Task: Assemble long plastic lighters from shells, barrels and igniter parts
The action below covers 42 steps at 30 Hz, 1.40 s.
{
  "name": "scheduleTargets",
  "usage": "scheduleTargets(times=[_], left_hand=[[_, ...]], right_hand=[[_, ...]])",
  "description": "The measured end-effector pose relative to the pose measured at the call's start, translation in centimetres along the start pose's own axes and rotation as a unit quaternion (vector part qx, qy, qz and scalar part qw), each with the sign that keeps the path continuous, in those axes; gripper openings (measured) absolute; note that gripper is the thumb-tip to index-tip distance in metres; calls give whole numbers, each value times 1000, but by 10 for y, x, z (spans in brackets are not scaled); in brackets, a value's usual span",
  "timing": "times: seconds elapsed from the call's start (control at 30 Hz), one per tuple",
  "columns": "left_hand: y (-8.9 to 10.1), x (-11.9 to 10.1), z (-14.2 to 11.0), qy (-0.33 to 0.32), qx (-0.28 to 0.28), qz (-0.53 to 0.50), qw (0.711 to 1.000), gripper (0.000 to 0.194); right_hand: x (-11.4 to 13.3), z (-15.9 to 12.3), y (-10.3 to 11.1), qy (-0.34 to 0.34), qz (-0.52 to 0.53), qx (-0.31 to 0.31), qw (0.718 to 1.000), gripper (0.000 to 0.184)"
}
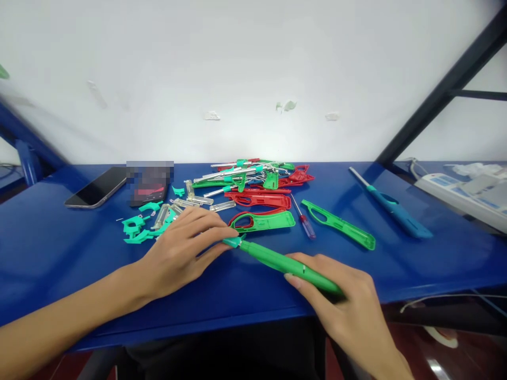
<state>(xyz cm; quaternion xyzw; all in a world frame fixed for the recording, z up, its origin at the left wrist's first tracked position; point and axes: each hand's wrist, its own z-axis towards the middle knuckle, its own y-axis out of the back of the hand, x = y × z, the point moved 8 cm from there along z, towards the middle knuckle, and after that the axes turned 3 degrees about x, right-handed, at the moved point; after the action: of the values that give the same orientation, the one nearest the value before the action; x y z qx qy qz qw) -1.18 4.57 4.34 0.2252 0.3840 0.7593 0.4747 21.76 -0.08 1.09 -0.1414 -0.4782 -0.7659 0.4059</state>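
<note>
**Green Lighter Body Held Near Front Edge; Loose Parts Lying Behind**

The blue surface (245, 290) is carrying all parts. A mixed pile (271, 180) of red and green shells and metal tubes is occupying the middle of the rear edge. The right grip (354, 301) is holding the butt of a green lighter body (273, 258) near the front edge, fingers wrapped around it. The left grip (182, 250) is pinching the teal collar (233, 241) at the other end and partly hiding it.

A phone (99, 187) is lying toward the rear left corner, a dark device (147, 195) beside it. A blue lighter (398, 208) is pointing its tube at the rear edge, toward the right edge. An open green half-shell (344, 227) and a screwdriver (307, 227) are lying right of centre. Clear pieces (223, 206) and teal pieces (133, 226) are lying left of centre.

Status, by judgement: the held body is appearing closed along its length; its collar is seemingly sitting slightly apart. The blue lighter is looking complete. The loose shells, tubes and small pieces are lying unjoined.
</note>
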Motion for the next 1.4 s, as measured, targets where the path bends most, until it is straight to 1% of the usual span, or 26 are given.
scheduleTargets(times=[0.13, 0.23, 0.37, 0.53, 0.63, 0.7, 0.83, 0.93, 1.07, 1.17, 1.27, 1.4], left_hand=[[-2, -7, 0, -20, 2, -17, 1000, 18], [-2, -12, 2, -21, 4, -20, 1000, 17], [-3, -16, 2, -21, 9, -16, 1000, 20], [-11, -16, 1, -18, 54, -16, 998, 25], [-16, -15, 0, -11, 79, -18, 997, 27], [-17, -15, -1, -6, 86, -23, 996, 28], [-19, -16, -4, -3, 87, -34, 996, 29], [-21, -16, -6, 5, 93, -31, 995, 29], [-19, -13, -7, 17, 77, -37, 996, 26], [-18, -10, -5, 16, 66, -39, 997, 23], [-21, -11, -4, 3, 72, -32, 997, 23], [-25, -15, -5, -7, 88, -16, 996, 26]], right_hand=[[-1, 0, -2, 1, 12, 8, 1000, 14], [-2, -3, -5, 4, 26, 13, 1000, 18], [-4, -5, -6, 7, 32, 4, 999, 22], [-4, -6, -7, 51, 14, -9, 999, 30], [-4, -9, -8, 61, -8, -17, 998, 36], [-2, -9, -7, 65, -23, -16, 997, 35], [4, -8, -4, 71, -31, 9, 997, 32], [4, -8, 0, 71, -39, 17, 997, 31], [3, -6, 0, 77, -54, 18, 995, 26], [1, -4, -1, 67, -61, 22, 996, 31], [0, -3, -3, 57, -69, 31, 995, 38], [2, -6, -4, 77, -70, 27, 994, 33]])
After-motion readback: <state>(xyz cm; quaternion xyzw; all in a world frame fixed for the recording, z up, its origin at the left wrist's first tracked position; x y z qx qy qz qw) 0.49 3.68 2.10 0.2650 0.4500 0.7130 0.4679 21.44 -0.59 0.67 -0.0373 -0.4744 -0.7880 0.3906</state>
